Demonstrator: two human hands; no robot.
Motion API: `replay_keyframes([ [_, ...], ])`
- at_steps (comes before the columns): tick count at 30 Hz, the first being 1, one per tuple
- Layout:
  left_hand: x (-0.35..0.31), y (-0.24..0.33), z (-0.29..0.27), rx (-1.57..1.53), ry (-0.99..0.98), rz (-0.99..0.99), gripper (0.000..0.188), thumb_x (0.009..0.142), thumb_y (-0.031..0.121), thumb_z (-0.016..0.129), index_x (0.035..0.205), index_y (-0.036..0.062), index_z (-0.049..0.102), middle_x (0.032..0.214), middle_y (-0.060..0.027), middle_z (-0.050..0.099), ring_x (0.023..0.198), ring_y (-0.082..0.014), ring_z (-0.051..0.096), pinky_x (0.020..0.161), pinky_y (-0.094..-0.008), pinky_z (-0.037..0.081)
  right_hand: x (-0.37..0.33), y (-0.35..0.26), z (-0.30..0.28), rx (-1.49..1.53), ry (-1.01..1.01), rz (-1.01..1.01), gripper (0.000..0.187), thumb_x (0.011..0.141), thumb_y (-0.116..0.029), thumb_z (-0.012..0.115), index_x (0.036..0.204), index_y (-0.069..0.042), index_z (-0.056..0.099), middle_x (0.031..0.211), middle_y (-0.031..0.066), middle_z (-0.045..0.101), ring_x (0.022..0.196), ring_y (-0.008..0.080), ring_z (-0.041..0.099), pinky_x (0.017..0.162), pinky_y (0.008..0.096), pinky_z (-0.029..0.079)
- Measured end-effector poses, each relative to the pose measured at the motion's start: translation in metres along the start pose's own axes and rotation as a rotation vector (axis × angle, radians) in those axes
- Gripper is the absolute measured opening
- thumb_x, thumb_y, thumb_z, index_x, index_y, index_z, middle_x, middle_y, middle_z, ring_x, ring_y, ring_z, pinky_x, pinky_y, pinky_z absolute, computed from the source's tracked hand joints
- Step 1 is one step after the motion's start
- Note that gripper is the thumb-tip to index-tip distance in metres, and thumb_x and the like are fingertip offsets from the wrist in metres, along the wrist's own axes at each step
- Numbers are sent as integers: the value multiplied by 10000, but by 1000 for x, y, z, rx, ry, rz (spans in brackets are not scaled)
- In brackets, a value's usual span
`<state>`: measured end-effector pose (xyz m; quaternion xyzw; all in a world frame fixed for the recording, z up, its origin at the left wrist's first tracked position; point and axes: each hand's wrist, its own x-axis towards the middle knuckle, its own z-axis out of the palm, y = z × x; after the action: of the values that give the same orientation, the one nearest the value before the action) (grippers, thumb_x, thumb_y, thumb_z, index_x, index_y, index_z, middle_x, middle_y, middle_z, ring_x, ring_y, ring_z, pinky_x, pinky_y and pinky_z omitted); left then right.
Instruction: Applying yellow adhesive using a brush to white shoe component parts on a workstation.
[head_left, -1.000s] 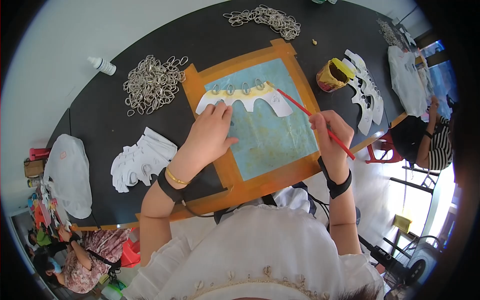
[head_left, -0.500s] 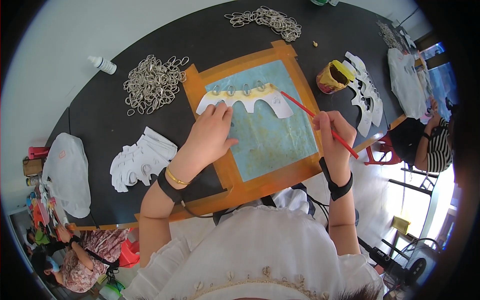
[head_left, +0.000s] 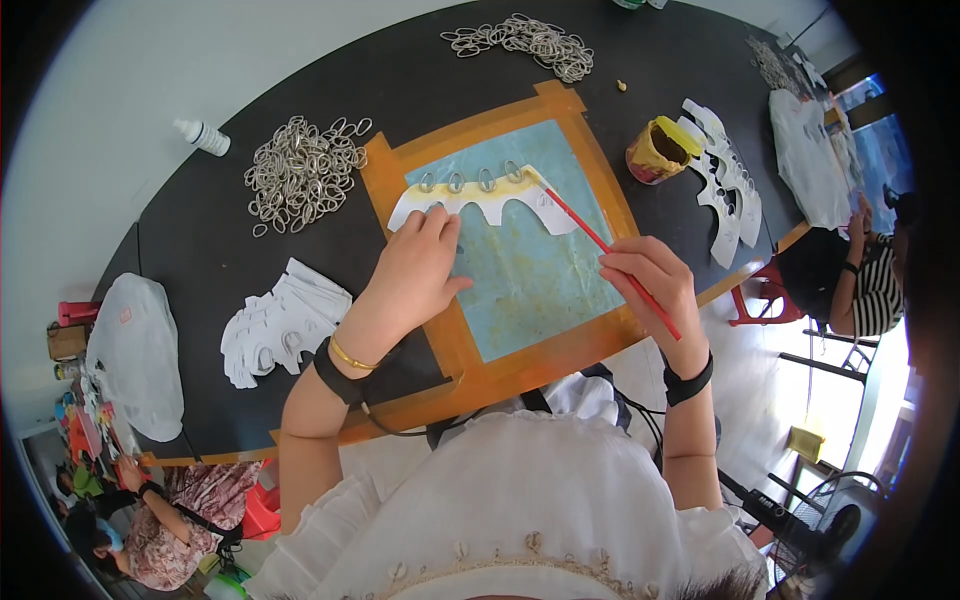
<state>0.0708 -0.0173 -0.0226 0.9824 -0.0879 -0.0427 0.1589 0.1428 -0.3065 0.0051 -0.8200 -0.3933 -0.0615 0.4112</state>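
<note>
A white scalloped piece (head_left: 560, 215) lies on the blue sheet (head_left: 540, 290). Yellowish wet-looking stuff coats its upper edge, where several oval metal rings (head_left: 487, 180) sit in a row. My left hand (head_left: 418, 270) rests flat at the piece's left part, fingertips on its lower edge and thumb spread. In my right hand (head_left: 655, 285) is a thin red brush (head_left: 590, 230), pinched between thumb and fingers. The brush tip touches the coated edge near the piece's upper right corner. A can (head_left: 655, 160) smeared with yellow stands to the right of the sheet.
Metal rings are heaped at left (head_left: 305, 172) and at the back (head_left: 530, 45). White cut pieces (head_left: 285, 320) lie stacked near my left forearm; scalloped pieces (head_left: 725, 180) lie beyond the can. A white bottle (head_left: 203, 136) stands far left. Other people sit at both sides.
My right hand has shifted slightly left and down and turned, bringing the brush tip left along the coated edge. My left hand stays on the piece. The whole view has shifted slightly.
</note>
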Motion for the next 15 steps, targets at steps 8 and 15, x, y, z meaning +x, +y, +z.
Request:
replay_keyframes([
  [8, 1, 0, 1, -6, 2, 1, 635, 743, 211, 789, 1255, -55, 523, 1173, -134, 500, 1068, -321, 521, 907, -392, 491, -13, 1, -24, -6, -158, 9, 191, 792, 52, 678, 976, 4, 685, 1004, 135, 642, 874, 296, 632, 752, 340, 514],
  [15, 1, 1, 0, -4, 7, 18, 638, 748, 205, 783, 1267, -55, 517, 1180, -133, 499, 1091, -325, 511, 924, -394, 485, -36, 26, -56, 329, 119, 387, 148, 912, -21, 601, 1014, 45, 685, 927, 138, 689, 832, 211, 659, 776, 310, 524],
])
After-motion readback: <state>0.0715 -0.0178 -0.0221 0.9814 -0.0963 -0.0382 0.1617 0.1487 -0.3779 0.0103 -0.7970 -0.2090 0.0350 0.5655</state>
